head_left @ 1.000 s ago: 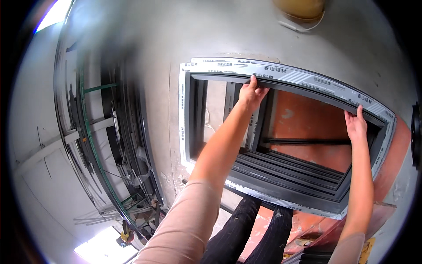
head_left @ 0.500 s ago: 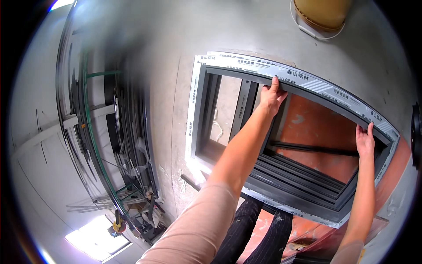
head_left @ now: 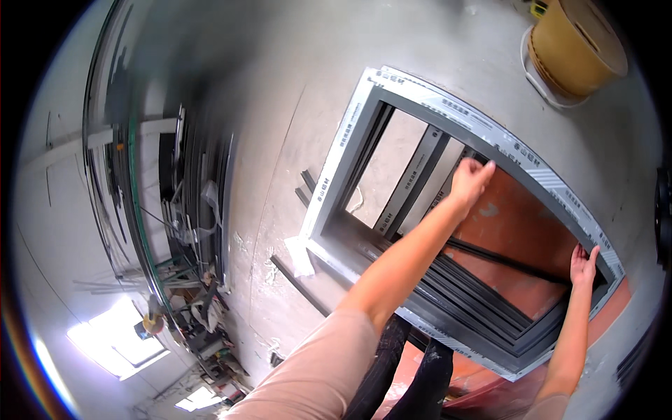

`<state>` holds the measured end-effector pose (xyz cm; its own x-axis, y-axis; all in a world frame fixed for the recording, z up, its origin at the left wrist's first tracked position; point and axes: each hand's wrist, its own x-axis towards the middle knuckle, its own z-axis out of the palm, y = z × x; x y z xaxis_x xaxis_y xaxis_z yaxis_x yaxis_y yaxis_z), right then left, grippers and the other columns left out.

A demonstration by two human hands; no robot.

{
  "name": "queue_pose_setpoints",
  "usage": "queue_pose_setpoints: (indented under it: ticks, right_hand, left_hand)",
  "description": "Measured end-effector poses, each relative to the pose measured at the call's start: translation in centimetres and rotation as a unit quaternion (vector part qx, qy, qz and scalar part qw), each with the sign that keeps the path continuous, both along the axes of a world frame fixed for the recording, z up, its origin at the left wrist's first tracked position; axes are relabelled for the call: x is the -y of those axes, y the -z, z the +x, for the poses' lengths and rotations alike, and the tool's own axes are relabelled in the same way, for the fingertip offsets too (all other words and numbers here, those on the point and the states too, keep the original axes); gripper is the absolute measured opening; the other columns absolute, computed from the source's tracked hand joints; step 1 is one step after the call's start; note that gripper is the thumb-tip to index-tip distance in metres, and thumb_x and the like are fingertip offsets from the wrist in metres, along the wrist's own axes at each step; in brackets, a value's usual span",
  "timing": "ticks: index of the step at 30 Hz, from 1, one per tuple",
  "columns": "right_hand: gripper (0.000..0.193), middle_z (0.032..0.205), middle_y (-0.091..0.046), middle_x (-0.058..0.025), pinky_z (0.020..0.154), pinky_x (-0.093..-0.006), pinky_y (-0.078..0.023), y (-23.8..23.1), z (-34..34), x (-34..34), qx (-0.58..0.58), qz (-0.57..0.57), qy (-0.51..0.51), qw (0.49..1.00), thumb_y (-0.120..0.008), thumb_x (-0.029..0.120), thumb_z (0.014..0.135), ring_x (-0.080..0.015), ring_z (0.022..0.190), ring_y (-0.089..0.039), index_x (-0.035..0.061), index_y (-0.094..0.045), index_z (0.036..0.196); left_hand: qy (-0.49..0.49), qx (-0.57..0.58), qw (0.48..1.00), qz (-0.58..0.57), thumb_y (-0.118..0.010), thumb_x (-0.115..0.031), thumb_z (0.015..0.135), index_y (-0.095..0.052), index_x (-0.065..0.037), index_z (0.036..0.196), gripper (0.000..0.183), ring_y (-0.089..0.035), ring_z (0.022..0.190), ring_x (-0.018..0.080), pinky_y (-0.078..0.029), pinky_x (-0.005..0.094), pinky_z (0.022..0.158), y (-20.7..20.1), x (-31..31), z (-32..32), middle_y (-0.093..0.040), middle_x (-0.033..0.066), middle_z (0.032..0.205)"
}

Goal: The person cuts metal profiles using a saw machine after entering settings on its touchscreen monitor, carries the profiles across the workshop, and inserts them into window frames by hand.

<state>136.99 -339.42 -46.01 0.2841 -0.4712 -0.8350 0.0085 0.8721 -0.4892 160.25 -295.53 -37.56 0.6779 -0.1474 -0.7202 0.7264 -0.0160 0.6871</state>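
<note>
A dark grey window frame [head_left: 413, 274] with printed white protective film along its outer edges is tilted in front of me. My left hand [head_left: 474, 183] is at the inner edge of its far bar, with thumb and fingers bent together there. Farther right, my right hand [head_left: 583, 266] grips the same bar near the right corner, thumb up and fingers curled at the inner side. Through the opening show dark profile bars [head_left: 483, 294], a film-covered bar [head_left: 414, 178] and a reddish board [head_left: 518, 217].
A yellowish bucket [head_left: 577, 45] with a white handle stands on the concrete floor at the far right. Long dark profiles [head_left: 203, 168] and a green rack post [head_left: 140, 210] line the left side. A loose dark strip [head_left: 299, 285] lies left of the frame.
The window frame has turned clockwise in view, its right end coming lower. Both hands have shifted right and nearer with it. The view has also moved, and the bucket shows more fully.
</note>
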Motion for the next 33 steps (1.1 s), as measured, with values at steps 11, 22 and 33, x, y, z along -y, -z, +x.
queue_pose_setpoints:
  ticks: [11,22,33]
  right_hand:
    - [0.05,0.085,-0.069,-0.01,0.063,-0.0269,-0.059,-2.4,8.2,-6.1,-0.287,-0.022,-0.225,0.931,-0.067,0.048,0.089,-0.0182,0.069,-0.067,-0.0003,-0.062,0.101]
    - [0.102,0.136,-0.05,-0.0186,0.105,-0.0451,-0.04,-11.5,26.0,-31.4,-0.167,-0.707,-0.669,0.155,-0.087,0.019,0.064,-0.0382,0.125,-0.048,0.0076,-0.032,0.148]
    - [0.09,0.131,-0.054,-0.0225,0.106,-0.047,-0.041,-9.9,26.9,-31.3,-0.179,-0.656,-0.698,0.223,-0.083,0.009,0.058,-0.0395,0.123,-0.051,0.0032,-0.043,0.139]
  left_hand:
    - [0.013,-0.023,0.949,0.315,-0.058,-0.028,0.094,-0.06,-0.003,0.105,0.027,-0.065,0.083,0.0353,-0.051,0.0425,0.073,-11.8,-16.5,-32.6,-0.064,0.0175,0.086]
    - [-0.129,-0.276,0.951,0.054,-0.059,-0.013,0.094,-0.061,-0.003,0.097,0.011,-0.067,0.08,0.0158,-0.053,0.0288,0.074,-11.4,-12.3,-44.4,-0.066,0.0078,0.085]
    - [-0.055,-0.14,0.951,0.271,-0.07,-0.018,0.087,-0.054,-0.001,0.11,0.033,-0.059,0.089,0.0226,-0.05,0.036,0.082,-7.2,-18.1,-36.2,-0.06,0.0115,0.096]
